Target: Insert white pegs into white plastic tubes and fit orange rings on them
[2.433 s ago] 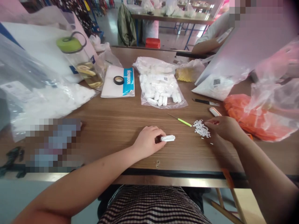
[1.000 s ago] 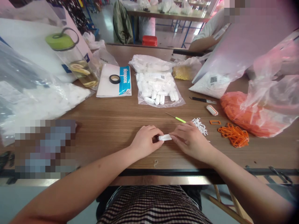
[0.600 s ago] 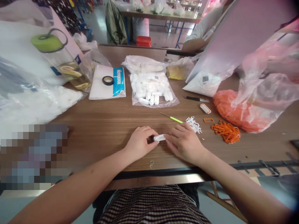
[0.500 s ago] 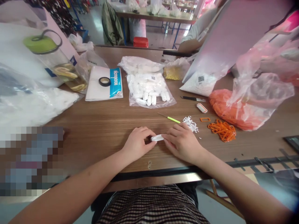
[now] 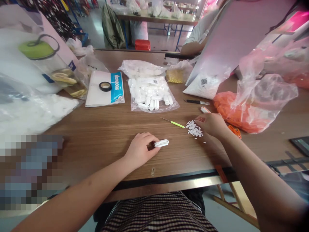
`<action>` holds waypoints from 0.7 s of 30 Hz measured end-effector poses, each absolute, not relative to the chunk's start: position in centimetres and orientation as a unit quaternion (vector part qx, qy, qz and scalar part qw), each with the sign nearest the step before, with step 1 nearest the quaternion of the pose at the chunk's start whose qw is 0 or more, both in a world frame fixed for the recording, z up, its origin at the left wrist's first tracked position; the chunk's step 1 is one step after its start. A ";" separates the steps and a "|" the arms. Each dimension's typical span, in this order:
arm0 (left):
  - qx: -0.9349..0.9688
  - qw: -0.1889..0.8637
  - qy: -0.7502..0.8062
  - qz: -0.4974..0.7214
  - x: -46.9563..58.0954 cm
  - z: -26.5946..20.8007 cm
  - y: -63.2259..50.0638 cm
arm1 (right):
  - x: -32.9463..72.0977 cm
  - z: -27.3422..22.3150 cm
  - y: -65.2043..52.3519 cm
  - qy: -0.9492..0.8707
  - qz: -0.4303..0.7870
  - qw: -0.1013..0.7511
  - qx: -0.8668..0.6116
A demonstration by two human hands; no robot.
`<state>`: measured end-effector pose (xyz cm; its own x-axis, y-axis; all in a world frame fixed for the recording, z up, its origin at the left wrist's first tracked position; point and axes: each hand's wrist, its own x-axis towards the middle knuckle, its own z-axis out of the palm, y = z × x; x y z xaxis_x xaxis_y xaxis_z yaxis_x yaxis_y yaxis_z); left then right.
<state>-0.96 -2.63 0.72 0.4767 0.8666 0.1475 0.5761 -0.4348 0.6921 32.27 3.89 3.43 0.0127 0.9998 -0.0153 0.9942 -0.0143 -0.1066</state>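
Note:
My left hand [image 5: 143, 149] pinches one end of a white connector housing [image 5: 162, 143] between thumb and fingers; rows of small holes run along its visible face. Close to the right edge of a heap of tiny white plugs [image 5: 194, 129] is my right hand [image 5: 212, 124], fingers curled and their tips drawn together. Whatever they may hold is too small to make out. A tool with a yellow-green handle [image 5: 178, 124] and a thin metal tip lies left of the heap. Behind the right hand a white and orange piece [image 5: 205, 110] is partly covered, and so are orange frames [image 5: 235, 131].
Ahead lies a clear bag of white housings [image 5: 154, 93], with a bag of yellow pieces [image 5: 177, 74] behind it. A notebook [image 5: 96, 95] carries a roll of black tape [image 5: 105, 86]. A black-handled knife [image 5: 196, 102] lies near a bag of orange parts [image 5: 229, 103]. A bottle [image 5: 65, 74] leans left.
My right hand has left the connector housing and moved right and away from me to the heap of white plugs. My left hand keeps hold of the housing.

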 end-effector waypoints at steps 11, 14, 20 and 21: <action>0.807 0.289 0.451 0.250 -0.9 0.5 -2.6 | 33.8 2.8 5.1 -0.746 0.086 0.064 -0.658; 0.806 0.292 0.451 0.249 -0.9 0.6 -2.6 | 33.9 2.5 4.9 -0.713 0.090 0.075 -0.691; 0.809 0.289 0.448 0.248 -0.9 0.6 -2.6 | 32.7 2.5 4.5 -0.661 0.072 0.072 -0.744; 0.809 0.289 0.449 0.247 -0.9 0.6 -2.6 | 32.4 2.5 4.4 -0.660 0.066 0.066 -0.745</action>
<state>-0.92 -2.59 0.63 0.4753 0.8687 0.1397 0.5831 -0.4299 0.6894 32.40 4.43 2.49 0.1193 0.9928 -0.0102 0.9753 -0.1191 -0.1859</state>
